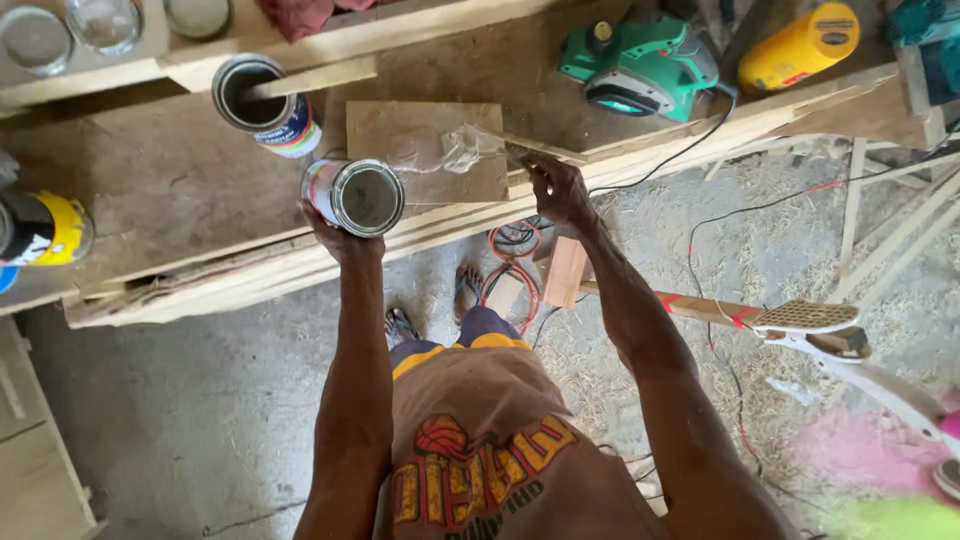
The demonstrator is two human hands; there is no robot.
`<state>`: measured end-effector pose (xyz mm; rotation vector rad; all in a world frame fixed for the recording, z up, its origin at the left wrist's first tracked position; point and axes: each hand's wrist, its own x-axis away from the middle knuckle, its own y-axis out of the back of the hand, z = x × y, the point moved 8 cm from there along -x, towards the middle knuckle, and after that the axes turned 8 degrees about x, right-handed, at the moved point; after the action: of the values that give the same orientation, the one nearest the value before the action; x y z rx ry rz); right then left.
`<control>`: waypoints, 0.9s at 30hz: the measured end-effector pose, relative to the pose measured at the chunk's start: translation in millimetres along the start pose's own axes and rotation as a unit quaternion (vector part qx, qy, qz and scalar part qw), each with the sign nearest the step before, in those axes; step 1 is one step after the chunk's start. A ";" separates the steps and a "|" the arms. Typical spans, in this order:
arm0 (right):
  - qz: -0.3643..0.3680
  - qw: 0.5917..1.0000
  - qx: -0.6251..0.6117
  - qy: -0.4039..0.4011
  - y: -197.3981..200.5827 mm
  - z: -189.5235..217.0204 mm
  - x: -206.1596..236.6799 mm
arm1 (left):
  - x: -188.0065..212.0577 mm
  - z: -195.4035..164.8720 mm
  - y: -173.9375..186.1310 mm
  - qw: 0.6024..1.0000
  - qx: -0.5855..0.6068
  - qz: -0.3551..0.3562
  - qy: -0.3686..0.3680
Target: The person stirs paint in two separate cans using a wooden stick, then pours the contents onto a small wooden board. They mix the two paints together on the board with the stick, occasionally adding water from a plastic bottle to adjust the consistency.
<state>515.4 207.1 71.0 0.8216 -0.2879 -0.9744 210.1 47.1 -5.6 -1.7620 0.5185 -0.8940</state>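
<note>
My left hand (338, 232) grips an open metal can (356, 196) and holds it tilted above the workbench's front edge. My right hand (556, 188) pinches a thin wooden stick (533, 147) whose tip trails a clear, glossy blob (452, 152) over a small square wooden board (425, 150). A second open can (264, 105) with a flat wooden stick standing in it sits just behind the held can.
The wooden workbench (150, 190) carries a green electric planer (640, 65), a yellow container (800, 45), a yellow-and-black can (45, 228) and glass jars (70, 30). Cables, wood offcuts and sawdust lie on the floor below. A white perforated tool (830, 335) juts in at right.
</note>
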 end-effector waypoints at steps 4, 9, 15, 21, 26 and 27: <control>-0.032 0.995 0.010 0.093 -8.2 17.0 -16.0 | 7.5 -0.6 19.5 0.999 0.022 -0.034 0.001; -0.026 0.987 0.017 0.159 -13.9 29.0 -44.2 | 4.2 1.6 22.9 0.998 0.041 -0.048 0.000; 0.005 0.976 0.031 0.215 -9.9 26.2 -77.9 | 5.5 10.3 31.9 0.999 0.046 -0.020 0.013; -0.075 0.937 0.035 0.340 -11.0 23.7 -95.4 | 3.4 15.5 35.8 0.999 0.040 0.009 0.027; 0.065 0.970 -0.030 0.233 -22.5 14.9 -83.7 | 19.2 -6.7 51.5 0.999 0.043 0.015 -0.017; 0.079 0.974 -0.025 0.212 -17.6 21.9 -74.0 | 22.9 -10.0 58.8 0.998 0.059 -0.010 -0.002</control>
<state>451.3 252.1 82.8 0.9238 0.0404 -0.6351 220.8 3.6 -51.1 -1.6633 0.4375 -0.9155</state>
